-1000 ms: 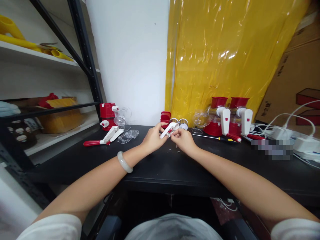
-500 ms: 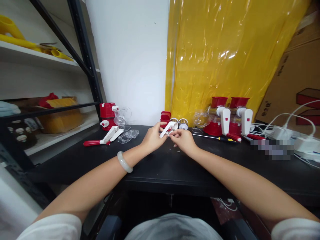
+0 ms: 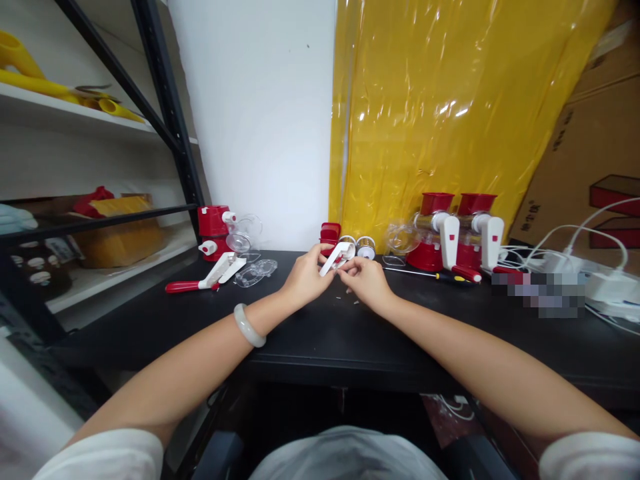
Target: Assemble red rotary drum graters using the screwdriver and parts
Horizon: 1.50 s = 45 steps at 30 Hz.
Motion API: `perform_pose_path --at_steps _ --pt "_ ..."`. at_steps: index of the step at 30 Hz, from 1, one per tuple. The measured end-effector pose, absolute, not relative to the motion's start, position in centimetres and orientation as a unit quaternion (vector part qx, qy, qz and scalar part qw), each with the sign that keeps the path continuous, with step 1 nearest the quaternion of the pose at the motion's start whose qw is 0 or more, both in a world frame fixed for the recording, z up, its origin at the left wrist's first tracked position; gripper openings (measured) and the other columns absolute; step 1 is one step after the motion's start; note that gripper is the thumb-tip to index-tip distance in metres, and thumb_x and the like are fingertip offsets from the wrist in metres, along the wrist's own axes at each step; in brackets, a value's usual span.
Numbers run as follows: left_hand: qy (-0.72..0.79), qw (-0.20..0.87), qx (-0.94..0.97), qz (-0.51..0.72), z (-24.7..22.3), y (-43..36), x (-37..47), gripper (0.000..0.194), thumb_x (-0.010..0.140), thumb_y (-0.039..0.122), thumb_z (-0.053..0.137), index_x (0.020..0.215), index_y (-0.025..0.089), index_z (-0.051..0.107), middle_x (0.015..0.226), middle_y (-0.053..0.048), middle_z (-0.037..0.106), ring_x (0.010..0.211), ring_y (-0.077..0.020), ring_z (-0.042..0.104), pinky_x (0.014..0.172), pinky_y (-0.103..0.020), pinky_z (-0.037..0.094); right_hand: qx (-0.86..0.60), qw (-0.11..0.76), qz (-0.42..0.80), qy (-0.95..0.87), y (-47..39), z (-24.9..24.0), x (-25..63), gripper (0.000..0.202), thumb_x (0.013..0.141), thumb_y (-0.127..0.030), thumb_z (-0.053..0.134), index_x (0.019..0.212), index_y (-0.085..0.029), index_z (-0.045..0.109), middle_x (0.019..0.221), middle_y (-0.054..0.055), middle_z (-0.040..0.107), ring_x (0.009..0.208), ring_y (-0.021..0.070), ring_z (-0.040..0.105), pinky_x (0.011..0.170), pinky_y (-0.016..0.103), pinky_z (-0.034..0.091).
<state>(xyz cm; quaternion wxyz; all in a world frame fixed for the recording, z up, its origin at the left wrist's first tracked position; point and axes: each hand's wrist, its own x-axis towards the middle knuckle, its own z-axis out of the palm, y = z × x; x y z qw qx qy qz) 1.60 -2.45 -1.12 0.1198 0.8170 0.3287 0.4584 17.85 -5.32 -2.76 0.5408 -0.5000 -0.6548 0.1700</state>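
Above the middle of the black table, my left hand [image 3: 307, 277] grips a white plastic crank-handle part [image 3: 331, 259], hollow with some red inside. My right hand [image 3: 367, 281] is closed at the part's lower right side, thumb and fingertips pinched together. Whatever sits between those fingertips is too small to make out. A few tiny light bits [image 3: 356, 303] lie on the table below my right hand. Just behind the white part stand a red plastic piece [image 3: 330, 233] and metal-rimmed drums [image 3: 366, 247].
Two red-and-white rotary graters [image 3: 440, 230] stand at right, with a screwdriver [image 3: 420, 273] before them. White cables and plugs [image 3: 605, 283] lie at far right. At left are a red grater body [image 3: 214, 230], a red-handled crank [image 3: 200, 283] and clear plastic parts [image 3: 256, 272]. Shelving [image 3: 100, 127] borders the left.
Both hands keep nearly the same place and grip on the white part. The whole view has shifted very slightly; nothing else visibly moved.
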Motion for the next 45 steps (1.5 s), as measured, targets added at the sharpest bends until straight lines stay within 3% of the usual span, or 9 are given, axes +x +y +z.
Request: perform_pose_path --at_steps 12,20,29,45 --pt "0.327 0.138 0.806 0.474 -1.2 -2.1 1.5 0.039 0.075 0.023 0.063 0.107 0.023 0.042 0.083 0.004 0.062 0.057 -0.0089 0.060 0.055 -0.019 0.043 -0.471 0.558 0.159 -0.665 -4.4 -3.1 18.5 0.016 0.071 -0.031 0.069 0.075 -0.017 0.062 0.056 -0.001 0.060 0.048 0.0115 0.057 0.048 0.022 0.042" --pt "0.320 0.087 0.833 0.443 -1.1 -2.0 1.3 0.025 0.080 0.022 0.058 0.103 0.023 0.049 0.085 0.003 0.060 0.060 -0.0080 0.056 0.056 -0.018 0.041 -0.459 0.546 0.161 -0.682 -4.2 -3.0 18.8 0.015 0.081 -0.033 0.058 0.080 -0.018 0.057 0.063 -0.001 0.059 0.050 0.0115 0.059 0.052 0.024 0.046" --pt "0.316 0.144 0.811 0.471 -0.9 -2.9 1.8 0.040 0.076 0.020 0.062 0.109 0.022 0.040 0.084 0.002 0.063 0.060 -0.0103 0.062 0.060 -0.022 0.047 -0.468 0.501 0.082 -0.724 -5.1 -3.0 18.4 0.014 0.083 -0.030 0.055 0.075 -0.020 0.056 0.063 0.000 0.061 0.054 0.0124 0.057 0.053 0.023 0.042" --pt "0.301 0.135 0.826 0.457 -0.9 -3.5 2.0 0.041 0.076 0.016 0.059 0.111 0.022 0.039 0.086 0.000 0.065 0.069 -0.0131 0.065 0.066 -0.024 0.049 -0.499 0.485 0.025 -0.718 -5.4 -2.8 18.2 0.012 0.078 -0.026 0.058 0.067 -0.020 0.056 0.061 -0.001 0.061 0.055 0.0119 0.055 0.054 0.022 0.039"
